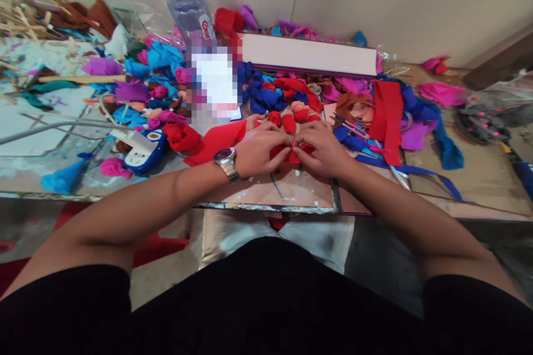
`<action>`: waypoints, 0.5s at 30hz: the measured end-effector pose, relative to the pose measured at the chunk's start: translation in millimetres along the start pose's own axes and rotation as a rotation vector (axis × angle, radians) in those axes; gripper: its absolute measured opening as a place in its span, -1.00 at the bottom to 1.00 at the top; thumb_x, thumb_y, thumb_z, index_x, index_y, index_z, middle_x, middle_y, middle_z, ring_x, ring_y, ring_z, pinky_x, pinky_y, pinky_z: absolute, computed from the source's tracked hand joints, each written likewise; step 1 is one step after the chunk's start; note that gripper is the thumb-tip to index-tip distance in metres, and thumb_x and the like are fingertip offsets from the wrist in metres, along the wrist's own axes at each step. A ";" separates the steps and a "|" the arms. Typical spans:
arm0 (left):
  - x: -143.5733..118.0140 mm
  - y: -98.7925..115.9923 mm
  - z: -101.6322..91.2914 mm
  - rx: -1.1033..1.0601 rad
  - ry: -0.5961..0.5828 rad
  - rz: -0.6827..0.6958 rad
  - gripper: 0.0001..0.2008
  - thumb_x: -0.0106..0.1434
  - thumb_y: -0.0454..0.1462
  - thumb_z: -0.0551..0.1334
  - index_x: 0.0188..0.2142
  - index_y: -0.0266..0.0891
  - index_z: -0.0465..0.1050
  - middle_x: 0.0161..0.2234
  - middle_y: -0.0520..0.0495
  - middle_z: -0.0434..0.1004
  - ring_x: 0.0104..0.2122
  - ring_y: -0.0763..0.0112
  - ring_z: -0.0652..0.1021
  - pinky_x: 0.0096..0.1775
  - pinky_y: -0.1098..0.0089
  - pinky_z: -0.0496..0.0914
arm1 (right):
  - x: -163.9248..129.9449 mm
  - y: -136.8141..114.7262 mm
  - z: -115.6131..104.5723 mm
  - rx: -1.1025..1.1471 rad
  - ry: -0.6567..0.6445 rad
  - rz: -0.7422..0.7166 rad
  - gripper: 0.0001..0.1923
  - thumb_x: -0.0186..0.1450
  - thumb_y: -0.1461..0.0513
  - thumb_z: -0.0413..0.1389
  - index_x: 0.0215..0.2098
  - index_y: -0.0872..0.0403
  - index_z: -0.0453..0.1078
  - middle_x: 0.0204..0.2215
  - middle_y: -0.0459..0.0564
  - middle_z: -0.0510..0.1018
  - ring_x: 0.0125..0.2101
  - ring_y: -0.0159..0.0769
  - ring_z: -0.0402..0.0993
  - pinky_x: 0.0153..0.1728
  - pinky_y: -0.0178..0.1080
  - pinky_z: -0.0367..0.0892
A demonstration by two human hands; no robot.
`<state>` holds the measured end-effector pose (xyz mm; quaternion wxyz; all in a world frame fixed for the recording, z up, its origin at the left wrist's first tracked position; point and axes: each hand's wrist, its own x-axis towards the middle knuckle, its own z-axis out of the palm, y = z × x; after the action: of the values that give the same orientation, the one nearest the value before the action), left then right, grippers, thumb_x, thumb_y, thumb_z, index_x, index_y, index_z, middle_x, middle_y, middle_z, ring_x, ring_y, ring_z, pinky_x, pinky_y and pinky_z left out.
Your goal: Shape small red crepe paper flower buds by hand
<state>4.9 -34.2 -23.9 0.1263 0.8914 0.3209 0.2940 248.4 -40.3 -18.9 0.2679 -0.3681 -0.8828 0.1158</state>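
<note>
My left hand [260, 150], with a metal watch at the wrist, and my right hand [320, 150] meet over the table's front edge. Both pinch one small piece of red fabric [291, 153] between the fingertips; most of it is hidden under the fingers. A larger flat red fabric sheet [216, 140] lies just left of my left hand. Several small rolled red fabric buds [288, 120] sit right behind my hands. Scissors [347, 123] lie just beyond my right hand.
The glass-topped table [300, 191] is crowded with blue, purple, pink and red fabric scraps. A water bottle [188, 8] stands at the back, a long white box [308, 55] beside it. A blue-white glue gun [144, 147] lies left. A red strip [387, 111] and a blue ribbon [416, 169] lie right.
</note>
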 end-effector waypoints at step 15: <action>1.0 -1.3 0.5 -0.004 0.032 0.012 -0.76 0.46 -0.16 0.19 -0.08 -0.14 0.62 -0.16 -0.10 0.73 -0.04 0.08 0.59 0.25 -0.08 0.24 | 0.1 2.7 -2.1 0.004 0.011 0.008 -0.83 0.50 0.13 0.13 -0.17 -0.02 0.53 -0.20 -0.01 0.71 -0.02 -0.05 0.49 0.13 0.08 0.09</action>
<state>5.1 -32.6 -24.4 0.1211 0.8883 0.3169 0.3097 251.1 -38.4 -18.3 0.2732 -0.3716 -0.8796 0.1164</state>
